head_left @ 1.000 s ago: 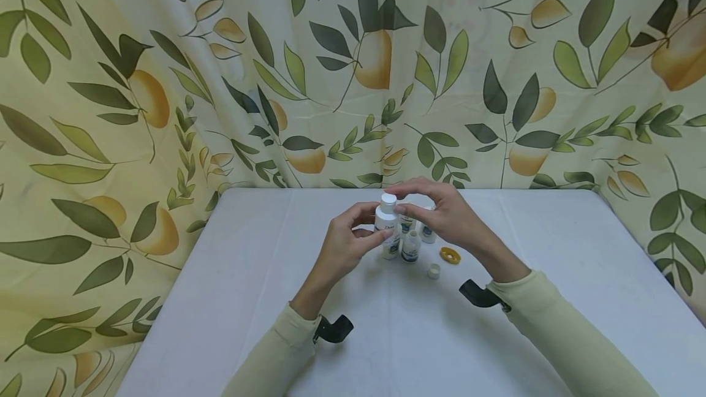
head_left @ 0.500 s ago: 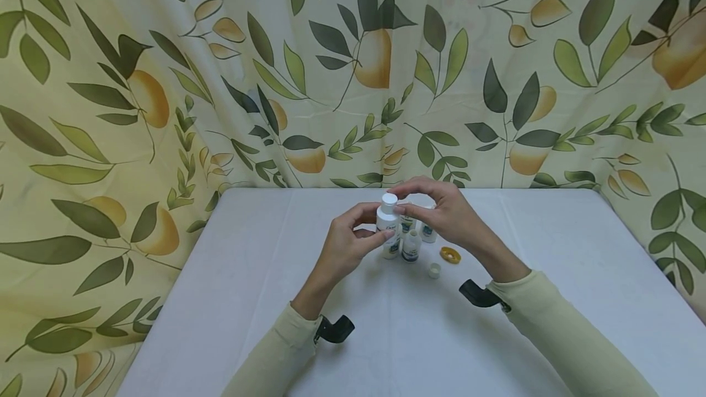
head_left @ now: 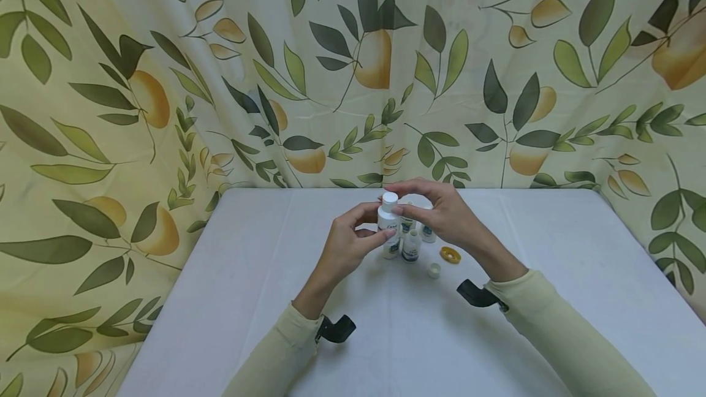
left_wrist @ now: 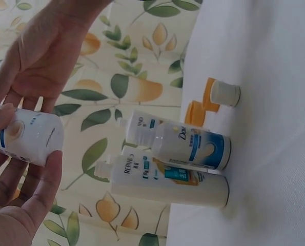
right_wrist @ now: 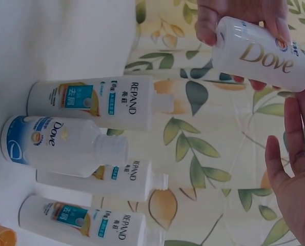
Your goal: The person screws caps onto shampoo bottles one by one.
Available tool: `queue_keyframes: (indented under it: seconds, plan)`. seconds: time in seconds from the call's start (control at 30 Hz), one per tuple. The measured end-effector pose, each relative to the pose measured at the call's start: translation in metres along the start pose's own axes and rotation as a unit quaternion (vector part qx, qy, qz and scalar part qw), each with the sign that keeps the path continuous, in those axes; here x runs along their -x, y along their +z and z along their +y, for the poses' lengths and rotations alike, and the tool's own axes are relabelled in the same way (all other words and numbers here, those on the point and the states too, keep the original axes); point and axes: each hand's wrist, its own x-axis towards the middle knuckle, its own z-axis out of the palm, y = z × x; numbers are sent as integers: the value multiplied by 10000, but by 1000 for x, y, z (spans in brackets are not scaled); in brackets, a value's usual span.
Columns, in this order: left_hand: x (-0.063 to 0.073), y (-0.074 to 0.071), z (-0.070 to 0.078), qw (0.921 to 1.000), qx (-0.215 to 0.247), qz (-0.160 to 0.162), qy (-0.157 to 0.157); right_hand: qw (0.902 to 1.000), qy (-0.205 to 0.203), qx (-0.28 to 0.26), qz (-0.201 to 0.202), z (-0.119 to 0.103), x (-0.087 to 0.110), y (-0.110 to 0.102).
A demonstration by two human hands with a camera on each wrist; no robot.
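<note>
My left hand (head_left: 347,241) grips a white Dove bottle (right_wrist: 262,54) round its body, holding it upright above the table. My right hand (head_left: 444,210) has its thumb and a finger at the bottle's white cap (head_left: 389,200), pinching it from the side. Under the held bottle stands a second, smaller-looking Dove bottle (right_wrist: 55,141) with a blue band and a bare neck. Several white REPAND bottles (right_wrist: 96,102) stand close around it, their narrow necks uncapped. In the left wrist view, the held bottle's base (left_wrist: 49,141) faces the standing group.
A small white cap (head_left: 434,271) lies on the table in front of the bottles. Beside it is an orange-yellow ring-like piece (head_left: 450,255). White cloth covers the table (head_left: 248,274), and a leaf-and-fruit patterned curtain (head_left: 342,139) hangs behind its far edge.
The held bottle and my left hand have shifted very slightly to the right. My right hand keeps its place at the cap, and the things on the table have not moved.
</note>
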Motion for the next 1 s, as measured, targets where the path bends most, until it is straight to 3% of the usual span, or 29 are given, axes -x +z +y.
queue_keyframes:
  seconds: [0.37, 1.0]
  plan:
    - [-1, 2, -1, 9999, 81, -84, 1, 9998, -144, -150, -42, 0, -2, 3]
    - [1, 4, 0, 9998, 119, -130, 15, 9991, 226, -353, 25, 0, -2, 6]
